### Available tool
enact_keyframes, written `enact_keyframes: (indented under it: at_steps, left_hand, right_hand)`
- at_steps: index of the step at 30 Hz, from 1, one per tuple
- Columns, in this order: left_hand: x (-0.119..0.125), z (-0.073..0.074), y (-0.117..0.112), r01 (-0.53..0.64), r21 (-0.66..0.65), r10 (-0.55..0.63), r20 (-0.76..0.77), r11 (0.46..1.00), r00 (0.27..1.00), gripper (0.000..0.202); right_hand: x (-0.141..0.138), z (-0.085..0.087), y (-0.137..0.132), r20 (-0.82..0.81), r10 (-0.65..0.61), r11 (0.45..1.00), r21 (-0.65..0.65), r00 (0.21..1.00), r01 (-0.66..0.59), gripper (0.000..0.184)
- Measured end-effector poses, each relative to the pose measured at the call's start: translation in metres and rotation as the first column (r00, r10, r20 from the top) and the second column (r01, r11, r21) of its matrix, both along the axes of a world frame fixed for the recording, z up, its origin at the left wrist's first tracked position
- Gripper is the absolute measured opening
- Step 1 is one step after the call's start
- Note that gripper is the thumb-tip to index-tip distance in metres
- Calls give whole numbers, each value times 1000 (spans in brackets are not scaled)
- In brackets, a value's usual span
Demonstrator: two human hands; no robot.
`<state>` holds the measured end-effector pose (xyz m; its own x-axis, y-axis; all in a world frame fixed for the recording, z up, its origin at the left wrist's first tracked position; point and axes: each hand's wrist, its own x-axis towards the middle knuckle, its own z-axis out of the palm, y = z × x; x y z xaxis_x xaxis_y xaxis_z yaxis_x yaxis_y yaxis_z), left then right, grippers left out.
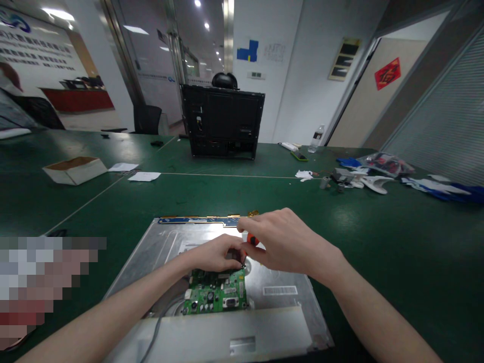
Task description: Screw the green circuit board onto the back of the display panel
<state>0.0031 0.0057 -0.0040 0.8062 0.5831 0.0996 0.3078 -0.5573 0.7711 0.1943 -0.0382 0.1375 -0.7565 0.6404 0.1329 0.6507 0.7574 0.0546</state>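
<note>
A silvery metal display panel (280,312) lies flat on the green table in front of me. On it sits a green circuit board (215,292) with a grey cable beside its left edge. My right hand (282,242) is closed around the orange-and-black handle of a screwdriver (252,239), which points down at the board's upper right corner. Close by, my left hand (217,252) has its thumb and fingers pinched together at that same corner. What they hold is too small to make out. A blue strip board (196,220) runs along the panel's far edge.
A black monitor housing (225,123) stands upright further back. To the left are an open white box (75,171) and paper sheets (144,176). At the right lie gloves (446,189), a plastic bag (387,164), a phone (299,156) and a water bottle (316,139).
</note>
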Motion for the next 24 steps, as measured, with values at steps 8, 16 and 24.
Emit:
enact_keyframes:
  at_steps: [8,16,24]
  left_hand:
    - [0,-1,1,25,29,-25,-11,999,1000,10]
    - [0,-3,1,8,18,-8,3,1000,1000,14]
    - [0,0,1,16,34,-17,10,999,1000,12]
  right_hand:
    - [-1,0,-1,21,-4,1000,-6,1000,4,21]
    - [1,4,-4,5,47,997,-65,999,-47,17]
    - [-1,1,-1,24,6,1000,-28,1000,-6,15]
